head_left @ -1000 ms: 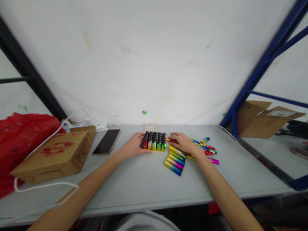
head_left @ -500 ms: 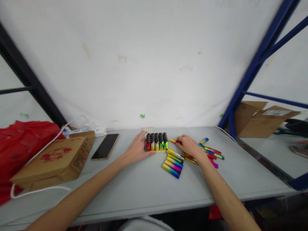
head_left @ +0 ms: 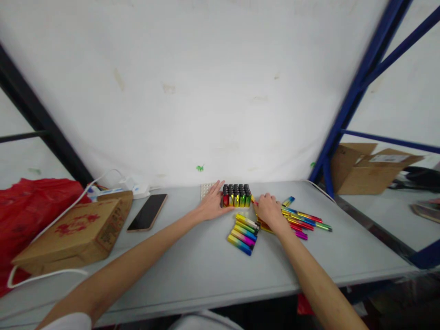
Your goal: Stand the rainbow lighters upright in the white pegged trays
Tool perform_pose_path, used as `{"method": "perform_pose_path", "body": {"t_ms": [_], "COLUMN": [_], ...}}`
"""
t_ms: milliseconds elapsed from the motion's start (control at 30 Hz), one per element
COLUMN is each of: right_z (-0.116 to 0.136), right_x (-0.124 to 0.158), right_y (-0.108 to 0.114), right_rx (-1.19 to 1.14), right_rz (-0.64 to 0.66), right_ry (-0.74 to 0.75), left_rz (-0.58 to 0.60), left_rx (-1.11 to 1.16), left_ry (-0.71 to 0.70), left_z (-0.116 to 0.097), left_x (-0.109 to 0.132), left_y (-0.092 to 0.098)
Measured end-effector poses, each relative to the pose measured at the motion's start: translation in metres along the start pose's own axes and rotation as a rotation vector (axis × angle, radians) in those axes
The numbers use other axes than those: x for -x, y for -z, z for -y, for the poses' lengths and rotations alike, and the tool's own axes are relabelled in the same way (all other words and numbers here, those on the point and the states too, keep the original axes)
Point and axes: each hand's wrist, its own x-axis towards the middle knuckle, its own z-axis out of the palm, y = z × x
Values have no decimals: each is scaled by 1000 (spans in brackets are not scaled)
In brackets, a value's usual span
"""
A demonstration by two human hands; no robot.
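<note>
Several upright lighters (head_left: 237,197) with black tops and shiny coloured bodies stand packed in a block. My left hand (head_left: 212,204) lies against the block's left side, fingers stretched out and thumb along its front. Close to the block's right side is my right hand (head_left: 270,211), its fingers curled, with a red-and-yellow lighter (head_left: 253,200) partly showing at the fingertips. Under and beyond that hand spreads a loose pile of shiny lighters (head_left: 302,220). A row of lighters (head_left: 243,234) lies flat in front of the block. Behind my left hand shows a white holed tray (head_left: 206,189).
On the grey table (head_left: 192,270) a phone (head_left: 147,212) lies left of my hands. Farther left are a cardboard box (head_left: 75,229), a red plastic bag (head_left: 37,201), a white power strip (head_left: 139,190) and its cable. A blue frame post (head_left: 330,156) rises at the right.
The lighter block and my left hand have shifted right, uncovering more of the white tray. The gap between block and right hand has narrowed. The view has also moved slightly.
</note>
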Motion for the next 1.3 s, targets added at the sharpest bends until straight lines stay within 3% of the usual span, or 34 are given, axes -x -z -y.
{"method": "perform_pose_path", "body": {"t_ms": [233, 500, 600, 700, 867, 1033, 1167, 1300], "right_z": [1, 2, 3, 4, 4, 1, -4, -19], "right_x": [-2, 0, 2, 2, 0, -4, -11, -22], "right_y": [-3, 0, 5, 8, 9, 8, 6, 0], "right_rx": [1, -14, -37, -47, -31, -38, -69, -239], "right_rz": [-4, 17, 3, 7, 16, -2, -35, -164], "right_ry": [-24, -28, -30, -40, -51, -46, -88, -72], "left_rz": [65, 76, 15, -27, 2, -9, 20, 40], "left_rx": [-33, -5, -11, -33, -77, 73, 184, 259], "left_ry": [10, 85, 170, 234, 279, 199, 155, 74], "left_z": [13, 26, 28, 30, 26, 15, 10, 7], "left_x": [-26, -30, -14, 16, 85, 142, 145, 113], "left_y": [5, 5, -1, 3, 34, 61, 63, 55]}}
